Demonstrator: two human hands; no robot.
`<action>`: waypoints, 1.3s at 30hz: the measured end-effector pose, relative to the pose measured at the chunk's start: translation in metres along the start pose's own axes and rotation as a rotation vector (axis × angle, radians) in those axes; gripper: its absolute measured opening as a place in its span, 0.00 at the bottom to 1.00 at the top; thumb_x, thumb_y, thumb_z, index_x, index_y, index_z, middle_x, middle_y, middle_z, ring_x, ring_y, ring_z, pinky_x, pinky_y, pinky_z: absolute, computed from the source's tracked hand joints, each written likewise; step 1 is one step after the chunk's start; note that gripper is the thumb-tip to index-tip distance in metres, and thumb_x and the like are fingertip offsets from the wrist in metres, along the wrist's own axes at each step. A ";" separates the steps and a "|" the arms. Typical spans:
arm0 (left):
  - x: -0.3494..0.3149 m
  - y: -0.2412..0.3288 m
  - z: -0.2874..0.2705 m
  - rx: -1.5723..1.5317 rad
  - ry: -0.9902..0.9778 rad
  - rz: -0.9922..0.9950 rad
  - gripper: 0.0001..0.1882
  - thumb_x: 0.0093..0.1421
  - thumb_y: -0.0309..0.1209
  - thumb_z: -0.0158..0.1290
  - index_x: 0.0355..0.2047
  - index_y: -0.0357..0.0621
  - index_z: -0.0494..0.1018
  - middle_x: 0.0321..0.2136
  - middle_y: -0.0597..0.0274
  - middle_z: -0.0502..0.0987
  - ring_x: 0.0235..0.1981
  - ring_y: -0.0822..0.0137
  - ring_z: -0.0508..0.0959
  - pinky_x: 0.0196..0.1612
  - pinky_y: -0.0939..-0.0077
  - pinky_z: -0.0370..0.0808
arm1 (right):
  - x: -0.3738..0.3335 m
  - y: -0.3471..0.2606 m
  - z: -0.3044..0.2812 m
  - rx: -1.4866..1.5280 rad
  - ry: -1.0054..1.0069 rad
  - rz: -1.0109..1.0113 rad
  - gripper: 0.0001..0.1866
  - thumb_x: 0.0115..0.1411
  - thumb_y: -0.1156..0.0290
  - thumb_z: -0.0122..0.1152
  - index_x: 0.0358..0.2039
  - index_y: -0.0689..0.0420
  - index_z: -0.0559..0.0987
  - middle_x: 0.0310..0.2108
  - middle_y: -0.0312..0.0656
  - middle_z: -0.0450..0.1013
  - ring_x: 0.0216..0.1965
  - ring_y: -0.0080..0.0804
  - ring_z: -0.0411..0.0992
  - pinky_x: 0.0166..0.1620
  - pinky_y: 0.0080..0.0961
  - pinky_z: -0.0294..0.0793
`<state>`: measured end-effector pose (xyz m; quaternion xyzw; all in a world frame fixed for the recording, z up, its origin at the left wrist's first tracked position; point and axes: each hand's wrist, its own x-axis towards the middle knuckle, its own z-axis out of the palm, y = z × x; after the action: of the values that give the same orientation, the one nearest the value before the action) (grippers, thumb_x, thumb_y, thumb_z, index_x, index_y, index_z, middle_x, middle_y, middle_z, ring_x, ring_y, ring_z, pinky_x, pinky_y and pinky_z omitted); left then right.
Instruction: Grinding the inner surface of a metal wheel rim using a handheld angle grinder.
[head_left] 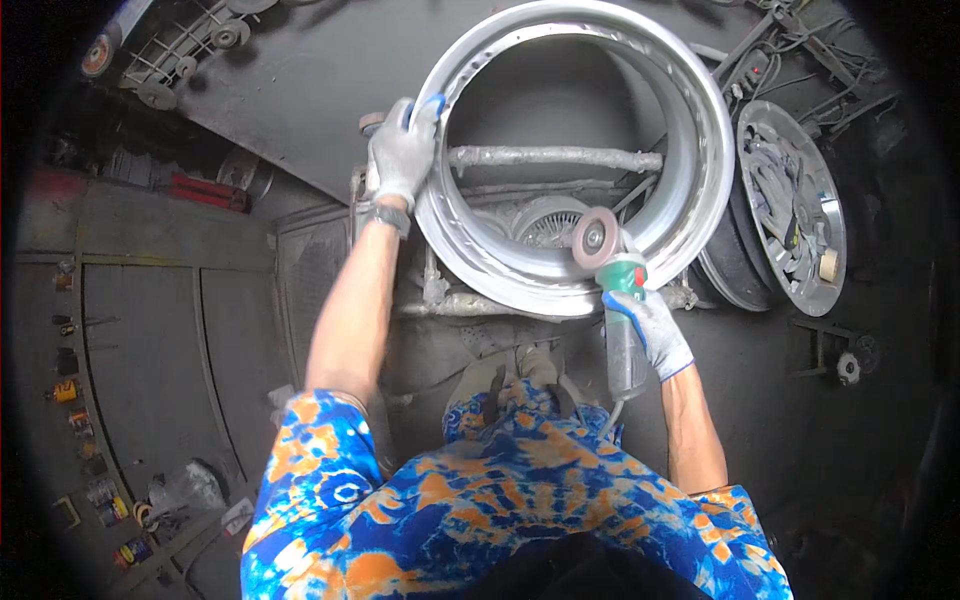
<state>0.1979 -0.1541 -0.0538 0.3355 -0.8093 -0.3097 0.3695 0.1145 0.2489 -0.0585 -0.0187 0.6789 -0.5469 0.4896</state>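
A large silver wheel rim rests on a metal pipe frame in front of me. My left hand, in a grey glove with blue fingertips, grips the rim's left edge. In my gloved right hand is a green and grey angle grinder, its body pointing away from me. The grinder's round brownish disc is over the near inner side of the rim. Whether the disc touches the metal, I cannot tell. Its cord runs down from the handle toward my body.
At the right stands a tilted round metal dish full of gloves and small items. Cables and a wire rack with discs lie at the far corners. A red box sits on the left, above several small containers.
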 end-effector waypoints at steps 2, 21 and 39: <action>-0.053 -0.026 0.010 -0.135 0.184 -0.044 0.17 0.68 0.42 0.56 0.35 0.39 0.77 0.28 0.43 0.79 0.31 0.45 0.80 0.37 0.58 0.74 | 0.002 -0.011 0.001 -0.021 -0.030 -0.036 0.17 0.62 0.64 0.68 0.47 0.60 0.79 0.31 0.39 0.77 0.25 0.27 0.77 0.29 0.26 0.79; -0.014 -0.068 -0.011 -0.708 -0.247 -0.244 0.25 0.77 0.48 0.41 0.63 0.46 0.69 0.54 0.64 0.77 0.53 0.72 0.77 0.60 0.70 0.72 | 0.083 -0.065 0.122 -0.649 -0.365 -0.349 0.20 0.58 0.60 0.68 0.42 0.62 0.81 0.34 0.40 0.79 0.35 0.27 0.73 0.44 0.29 0.74; -0.005 -0.007 -0.023 -0.737 -0.167 -0.595 0.24 0.73 0.47 0.46 0.33 0.41 0.80 0.19 0.64 0.76 0.17 0.71 0.73 0.20 0.74 0.68 | 0.078 -0.050 0.109 -0.925 -0.435 -0.270 0.23 0.56 0.56 0.68 0.48 0.58 0.81 0.39 0.51 0.81 0.39 0.39 0.79 0.48 0.33 0.76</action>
<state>0.2210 -0.1607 -0.0490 0.3732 -0.5413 -0.6942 0.2930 0.1231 0.1058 -0.0624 -0.4331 0.7235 -0.2318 0.4851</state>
